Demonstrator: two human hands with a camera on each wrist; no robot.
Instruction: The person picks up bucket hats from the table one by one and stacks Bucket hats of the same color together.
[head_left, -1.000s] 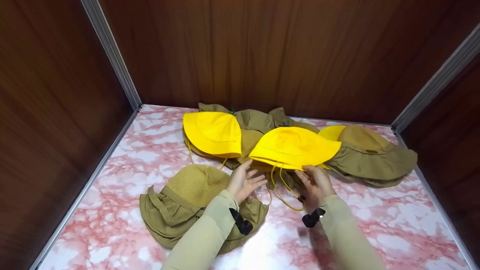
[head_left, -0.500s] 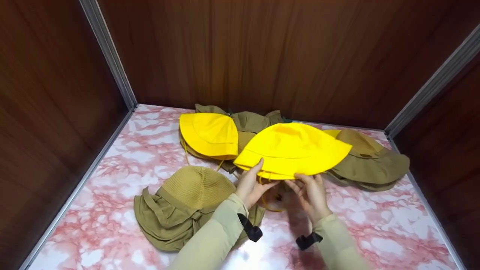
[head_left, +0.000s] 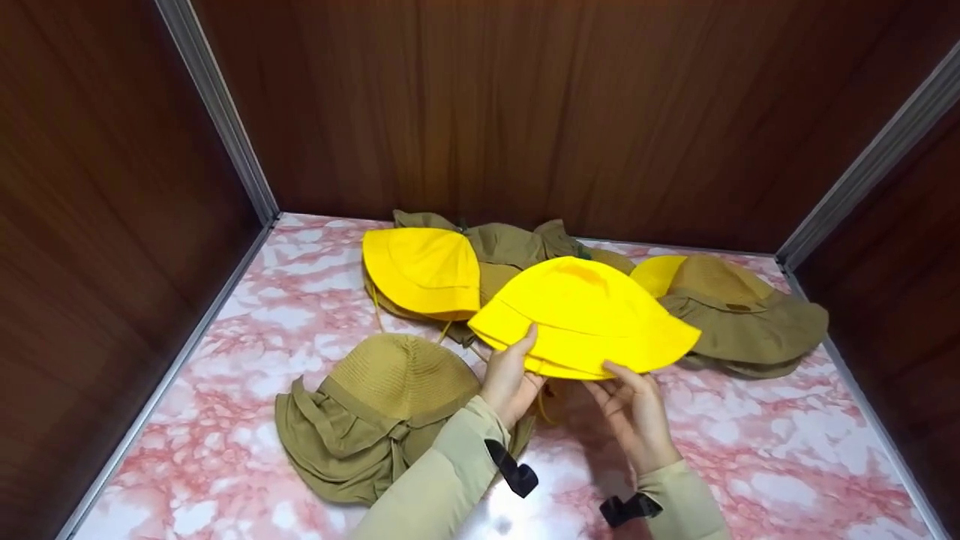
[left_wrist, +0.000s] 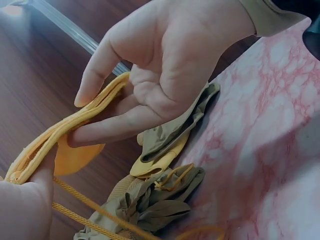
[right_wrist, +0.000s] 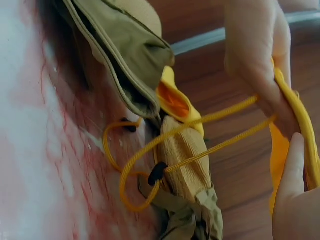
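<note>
A yellow bucket hat (head_left: 585, 315) is held up in the head view, crown away from me, its brim edge toward me. My left hand (head_left: 514, 379) pinches the near brim left of centre, thumb on top and fingers beneath. My right hand (head_left: 634, 412) grips the same brim further right, also thumb above. In the left wrist view the folded brim (left_wrist: 65, 122) lies between thumb and fingers. A yellow chin cord (right_wrist: 185, 132) hangs from the hat in the right wrist view, with a black cord stopper (right_wrist: 158, 172) on it.
A khaki hat with neck flap (head_left: 397, 397) lies at the front left. Another yellow hat (head_left: 427, 270) rests on khaki hats (head_left: 510, 244) at the back. A khaki hat (head_left: 742, 322) sits at right on other hats. Brown panels (head_left: 487, 112) wall in the marbled table (head_left: 772, 450).
My left hand, earlier open beside the hat, has taken its brim. Both hands have brought the yellow hat nearer and lifted it off the hats behind.
</note>
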